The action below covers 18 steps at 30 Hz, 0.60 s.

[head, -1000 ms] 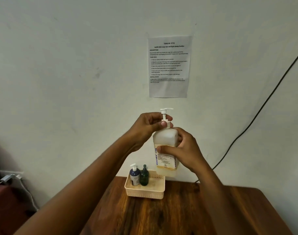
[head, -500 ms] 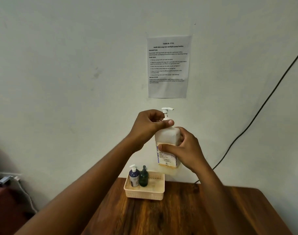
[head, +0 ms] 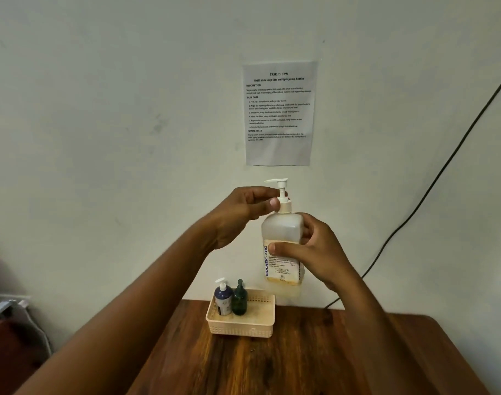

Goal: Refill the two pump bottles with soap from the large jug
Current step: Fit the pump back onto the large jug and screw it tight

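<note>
Soap jug (head: 282, 246) is held aloft at frame centre, above the basket (head: 240, 323), clasped by the right hand (head: 317, 252); its pump collar (head: 284, 205) is pinched by the left hand (head: 243, 212). Once the collar is unscrewed, soap may be spilled if the jug is tilted.

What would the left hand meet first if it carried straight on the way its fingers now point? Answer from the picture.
The left hand points rightward at the jug's pump collar, which its fingertips already pinch, so it would meet that at once. The right hand grips the large jug lower down.
</note>
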{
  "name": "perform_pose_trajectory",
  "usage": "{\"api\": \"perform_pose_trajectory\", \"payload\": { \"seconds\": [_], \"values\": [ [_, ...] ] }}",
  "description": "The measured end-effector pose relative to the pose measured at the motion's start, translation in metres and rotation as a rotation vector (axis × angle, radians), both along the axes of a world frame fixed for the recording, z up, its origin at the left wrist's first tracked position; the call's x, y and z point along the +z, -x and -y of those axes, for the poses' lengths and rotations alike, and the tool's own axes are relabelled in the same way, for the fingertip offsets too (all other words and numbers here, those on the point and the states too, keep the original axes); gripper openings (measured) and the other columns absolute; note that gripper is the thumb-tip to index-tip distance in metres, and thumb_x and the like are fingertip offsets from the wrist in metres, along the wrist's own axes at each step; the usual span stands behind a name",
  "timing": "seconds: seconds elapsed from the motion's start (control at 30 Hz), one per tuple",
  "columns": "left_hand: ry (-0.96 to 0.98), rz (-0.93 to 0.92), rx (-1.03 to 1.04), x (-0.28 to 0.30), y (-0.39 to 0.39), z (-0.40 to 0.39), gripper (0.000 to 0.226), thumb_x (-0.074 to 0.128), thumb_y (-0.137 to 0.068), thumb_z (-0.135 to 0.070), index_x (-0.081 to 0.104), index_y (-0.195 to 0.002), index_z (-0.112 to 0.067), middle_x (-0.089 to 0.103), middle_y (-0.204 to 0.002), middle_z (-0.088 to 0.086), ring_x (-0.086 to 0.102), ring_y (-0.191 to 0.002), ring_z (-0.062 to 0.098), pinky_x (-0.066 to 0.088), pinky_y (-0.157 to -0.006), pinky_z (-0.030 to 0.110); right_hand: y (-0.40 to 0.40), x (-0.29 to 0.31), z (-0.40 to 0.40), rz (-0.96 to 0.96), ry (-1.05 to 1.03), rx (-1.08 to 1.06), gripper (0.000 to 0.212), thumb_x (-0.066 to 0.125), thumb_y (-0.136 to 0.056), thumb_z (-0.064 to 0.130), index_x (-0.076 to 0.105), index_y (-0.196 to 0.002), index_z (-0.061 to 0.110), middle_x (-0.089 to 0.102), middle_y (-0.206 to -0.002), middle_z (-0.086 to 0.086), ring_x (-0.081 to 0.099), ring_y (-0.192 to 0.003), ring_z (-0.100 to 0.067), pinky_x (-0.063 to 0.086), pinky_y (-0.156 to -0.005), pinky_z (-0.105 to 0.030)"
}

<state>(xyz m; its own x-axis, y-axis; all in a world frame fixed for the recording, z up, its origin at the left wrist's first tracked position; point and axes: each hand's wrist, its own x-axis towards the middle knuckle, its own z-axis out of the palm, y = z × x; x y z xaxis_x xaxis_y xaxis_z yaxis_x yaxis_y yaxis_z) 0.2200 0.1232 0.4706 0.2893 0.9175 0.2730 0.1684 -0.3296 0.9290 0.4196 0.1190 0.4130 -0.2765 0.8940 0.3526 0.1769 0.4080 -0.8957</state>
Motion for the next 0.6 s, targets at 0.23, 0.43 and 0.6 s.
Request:
{"api": "perform_pose_trajectory", "payload": {
  "seconds": [0.23,0.43,0.6],
  "values": [
    [-0.200,-0.016,0.440,-0.017,-0.028,0.011,0.022,0.086,-0.081,-0.040,0.083,-0.086,-0.019,0.077,-0.089,0.003,0.074,-0.087,0.020,0.059,-0.078,0.037,0.011,-0.005,0.003,0.128,-0.117,-0.190,0.067,0.085,-0.057,0.058,0.056,-0.115,0.040,0.067,-0.102,0.016,0.067,-0.089,-0.004,0.060,-0.073,-0.029],
    [-0.136,0.017,0.050,-0.011,-0.016,0.016,0.029,0.068,-0.098,-0.023,0.076,-0.108,0.003,0.074,-0.111,0.021,0.070,-0.101,0.027,0.053,-0.098,0.038,-0.011,0.005,0.000,0.047,0.036,0.197,0.061,0.091,-0.061,0.041,0.062,-0.114,0.034,0.073,-0.104,0.006,0.072,-0.095,-0.016,0.061,-0.077,-0.037],
    [-0.136,0.043,-0.090,-0.010,-0.016,0.016,0.031,0.064,-0.098,-0.015,0.071,-0.110,0.012,0.069,-0.107,0.019,0.064,-0.101,0.029,0.050,-0.094,0.040,-0.018,0.006,-0.004,0.013,0.139,0.395,0.057,0.088,-0.072,0.022,0.061,-0.122,0.019,0.072,-0.108,-0.009,0.070,-0.101,-0.029,0.059,-0.081,-0.041]
  ]
}}
